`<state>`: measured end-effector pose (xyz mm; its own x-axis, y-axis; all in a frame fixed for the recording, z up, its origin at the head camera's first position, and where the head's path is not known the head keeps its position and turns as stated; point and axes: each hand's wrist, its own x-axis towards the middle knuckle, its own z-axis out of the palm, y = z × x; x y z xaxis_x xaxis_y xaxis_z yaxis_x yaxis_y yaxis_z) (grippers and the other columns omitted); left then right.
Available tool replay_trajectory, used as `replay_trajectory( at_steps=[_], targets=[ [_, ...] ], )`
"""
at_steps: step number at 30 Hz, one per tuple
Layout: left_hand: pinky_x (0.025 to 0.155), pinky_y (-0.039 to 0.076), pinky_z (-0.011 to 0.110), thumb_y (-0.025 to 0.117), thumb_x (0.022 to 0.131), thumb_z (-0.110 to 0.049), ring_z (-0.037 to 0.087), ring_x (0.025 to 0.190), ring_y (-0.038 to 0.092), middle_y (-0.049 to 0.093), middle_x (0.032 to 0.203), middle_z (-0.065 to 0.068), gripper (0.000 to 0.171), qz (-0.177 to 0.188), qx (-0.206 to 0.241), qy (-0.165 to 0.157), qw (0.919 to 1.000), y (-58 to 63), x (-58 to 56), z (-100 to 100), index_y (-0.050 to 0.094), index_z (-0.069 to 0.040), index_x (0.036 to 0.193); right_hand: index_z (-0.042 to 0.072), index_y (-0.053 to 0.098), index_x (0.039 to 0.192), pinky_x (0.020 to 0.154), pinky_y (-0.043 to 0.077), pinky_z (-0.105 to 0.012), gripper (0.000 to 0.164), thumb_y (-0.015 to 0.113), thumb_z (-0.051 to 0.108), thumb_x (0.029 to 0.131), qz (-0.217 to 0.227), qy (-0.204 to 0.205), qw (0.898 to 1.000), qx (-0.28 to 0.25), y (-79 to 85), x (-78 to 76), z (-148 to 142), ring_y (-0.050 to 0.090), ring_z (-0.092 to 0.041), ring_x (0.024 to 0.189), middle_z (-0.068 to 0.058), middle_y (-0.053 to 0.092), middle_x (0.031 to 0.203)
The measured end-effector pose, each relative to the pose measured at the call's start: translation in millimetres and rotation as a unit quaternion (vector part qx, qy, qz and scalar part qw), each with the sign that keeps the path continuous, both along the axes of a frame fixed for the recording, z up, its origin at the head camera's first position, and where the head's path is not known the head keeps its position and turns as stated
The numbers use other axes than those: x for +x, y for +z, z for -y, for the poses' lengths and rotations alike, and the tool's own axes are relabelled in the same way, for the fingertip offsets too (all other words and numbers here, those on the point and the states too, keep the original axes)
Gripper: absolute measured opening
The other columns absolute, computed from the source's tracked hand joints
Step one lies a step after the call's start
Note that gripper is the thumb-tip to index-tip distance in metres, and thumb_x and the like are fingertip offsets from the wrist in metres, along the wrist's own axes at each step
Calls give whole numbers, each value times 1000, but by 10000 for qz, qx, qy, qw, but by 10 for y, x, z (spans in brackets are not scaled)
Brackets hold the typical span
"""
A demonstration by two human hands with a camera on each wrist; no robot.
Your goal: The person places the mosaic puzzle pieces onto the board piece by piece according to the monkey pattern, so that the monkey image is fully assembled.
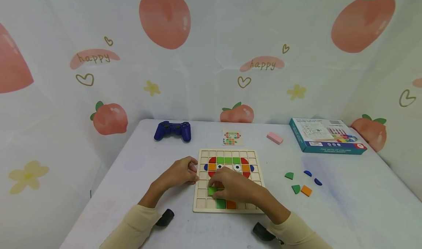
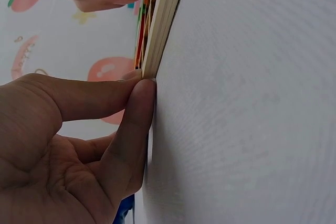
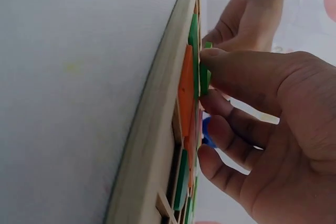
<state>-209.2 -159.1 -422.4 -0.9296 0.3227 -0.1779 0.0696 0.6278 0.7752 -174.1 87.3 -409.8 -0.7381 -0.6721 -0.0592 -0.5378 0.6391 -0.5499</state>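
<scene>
A square wooden grid board point(image 1: 201, 203) lies on the table, with red, green, orange and blue tiles and two eye tiles in its cells. My left hand point(image 1: 181, 171) pinches the board's left edge between thumb and finger, seen closely in the left wrist view. Over the lower left part of the grid, my right hand point(image 1: 235, 186) holds a green square tile point(image 1: 212, 191) between thumb and fingertips. In the right wrist view this green tile point(image 3: 206, 74) is close against the board's face; whether it sits in a cell I cannot tell. Some middle cells are hidden under the right hand.
Behind the board lies a pattern card point(image 1: 232, 137), with a pink block point(image 1: 275, 138) to its right. Loose green, blue and orange pieces point(image 1: 306, 190) lie right of the board. A blue game controller point(image 1: 173, 131) and a game box point(image 1: 328, 136) stand farther back.
</scene>
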Motion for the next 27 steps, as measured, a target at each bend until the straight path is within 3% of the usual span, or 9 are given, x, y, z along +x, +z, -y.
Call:
replay_trajectory(
  at_steps=[27],
  targets=[
    [79, 57, 32, 83, 86, -4, 16, 85, 62, 66, 101, 6, 53, 71, -7, 88, 9999, -19, -6, -12, 61, 4, 133, 19, 81, 117, 101, 53, -30, 24, 81, 27, 95, 114, 109, 9998, 106, 15, 7, 18, 56, -8, 107, 13, 69, 110]
  ],
)
